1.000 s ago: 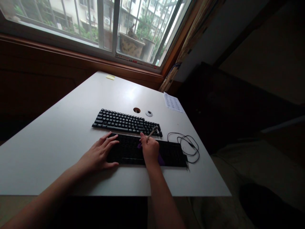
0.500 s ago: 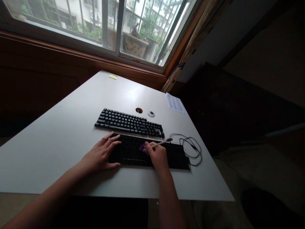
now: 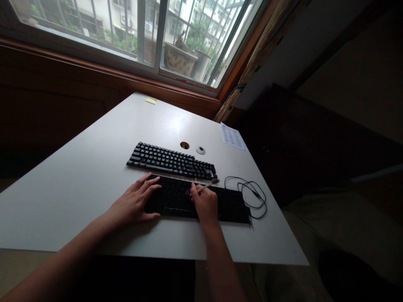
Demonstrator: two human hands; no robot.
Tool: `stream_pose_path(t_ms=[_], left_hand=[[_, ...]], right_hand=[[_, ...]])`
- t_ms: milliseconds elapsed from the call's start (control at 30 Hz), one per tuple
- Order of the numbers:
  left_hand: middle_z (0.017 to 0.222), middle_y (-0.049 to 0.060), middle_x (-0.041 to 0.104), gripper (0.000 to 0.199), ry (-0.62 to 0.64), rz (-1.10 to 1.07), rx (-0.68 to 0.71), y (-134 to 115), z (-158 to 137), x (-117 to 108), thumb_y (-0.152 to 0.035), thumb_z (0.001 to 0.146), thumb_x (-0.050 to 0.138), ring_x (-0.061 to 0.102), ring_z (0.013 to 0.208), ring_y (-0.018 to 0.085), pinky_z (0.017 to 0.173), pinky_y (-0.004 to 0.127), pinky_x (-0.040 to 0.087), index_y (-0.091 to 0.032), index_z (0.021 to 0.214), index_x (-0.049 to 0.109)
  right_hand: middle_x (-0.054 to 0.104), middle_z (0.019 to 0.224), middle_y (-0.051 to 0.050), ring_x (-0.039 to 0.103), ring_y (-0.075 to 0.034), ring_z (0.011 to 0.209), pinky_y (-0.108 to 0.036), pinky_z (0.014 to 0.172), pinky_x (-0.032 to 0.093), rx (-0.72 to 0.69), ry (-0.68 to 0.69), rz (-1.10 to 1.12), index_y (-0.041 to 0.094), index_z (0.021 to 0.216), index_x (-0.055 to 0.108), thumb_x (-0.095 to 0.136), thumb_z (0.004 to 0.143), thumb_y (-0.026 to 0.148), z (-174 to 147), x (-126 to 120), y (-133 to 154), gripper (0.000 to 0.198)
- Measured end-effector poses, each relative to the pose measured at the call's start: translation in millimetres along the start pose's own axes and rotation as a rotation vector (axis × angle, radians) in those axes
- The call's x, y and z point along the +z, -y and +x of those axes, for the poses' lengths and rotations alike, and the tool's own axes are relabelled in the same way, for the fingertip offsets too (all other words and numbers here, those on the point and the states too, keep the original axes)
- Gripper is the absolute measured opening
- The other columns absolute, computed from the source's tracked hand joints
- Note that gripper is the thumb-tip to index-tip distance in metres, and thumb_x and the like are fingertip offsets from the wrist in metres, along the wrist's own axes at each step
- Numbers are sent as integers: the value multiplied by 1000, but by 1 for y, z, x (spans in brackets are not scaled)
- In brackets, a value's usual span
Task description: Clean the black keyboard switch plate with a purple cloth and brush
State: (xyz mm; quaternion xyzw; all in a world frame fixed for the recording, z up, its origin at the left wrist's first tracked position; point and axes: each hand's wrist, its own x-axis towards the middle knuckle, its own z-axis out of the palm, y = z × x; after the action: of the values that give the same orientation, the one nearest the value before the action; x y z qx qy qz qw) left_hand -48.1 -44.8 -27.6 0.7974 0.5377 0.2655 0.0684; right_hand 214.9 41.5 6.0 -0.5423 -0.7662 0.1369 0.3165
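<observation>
A black keyboard base (image 3: 233,205) without visible keycaps lies near the desk's front edge. My left hand (image 3: 137,199) rests with spread fingers around its left end, fingertips at the back and thumb at the front. My right hand (image 3: 205,203) is closed in a pencil-like grip on a slim brush (image 3: 206,186) with a pale handle. The brush's dark, fuzzy end points up and right. Something purple (image 3: 188,192) shows at its lower end, over the middle of the base; its kind I cannot make out. Just behind lies a set of black keycaps (image 3: 166,159) in keyboard layout.
The white desk (image 3: 78,176) stands by a window (image 3: 138,37). A coiled black cable (image 3: 264,201) lies right of the base. Farther back are a round hole (image 3: 184,145), a white ring-shaped cover (image 3: 200,150), a printed sheet (image 3: 233,136) and a yellow note (image 3: 151,100).
My right hand and the brush have shifted slightly left and up over the base. Less of the purple part shows. My left hand stays at the left end.
</observation>
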Motion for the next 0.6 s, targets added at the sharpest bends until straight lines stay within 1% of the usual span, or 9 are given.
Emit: stream_pose_path(t_ms=[100,233,300,433,600], left_hand=[[161,11,40,78,6,8,-2,-1,0,-1,-53,78,77,20,155,37,123,56,33,-23,143,46],[161,11,41,79,12,10,-4,0,0,0,-53,77,77,20,155,38,122,57,34,-23,143,46],[161,12,41,79,11,15,-5,0,0,0,-53,78,77,20,155,38,122,57,33,-22,144,45],[160,12,41,80,16,23,3,0,1,-1,-54,79,76,20,155,38,122,57,33,-22,144,44],[161,12,40,78,-4,11,13,0,-1,1,-53,80,75,20,155,38,122,57,33,-23,144,43]], right_hand=[[65,53,1,63,-14,52,-25,57,37,-17,5,-41,22,59,65,51,102,43,1,1,0,49],[70,63,-3,65,-16,59,-25,61,37,-77,-83,-91,21,65,68,48,103,44,3,7,-1,49],[70,64,-4,64,-16,60,-25,62,37,-97,-96,-108,20,65,67,47,103,44,3,9,-2,50],[65,57,-1,60,-15,54,-25,58,35,-67,-42,-66,21,59,63,49,102,45,2,8,-2,51],[64,57,-1,59,-15,54,-25,60,37,-39,-79,-33,21,59,62,50,101,44,0,8,-1,50]])
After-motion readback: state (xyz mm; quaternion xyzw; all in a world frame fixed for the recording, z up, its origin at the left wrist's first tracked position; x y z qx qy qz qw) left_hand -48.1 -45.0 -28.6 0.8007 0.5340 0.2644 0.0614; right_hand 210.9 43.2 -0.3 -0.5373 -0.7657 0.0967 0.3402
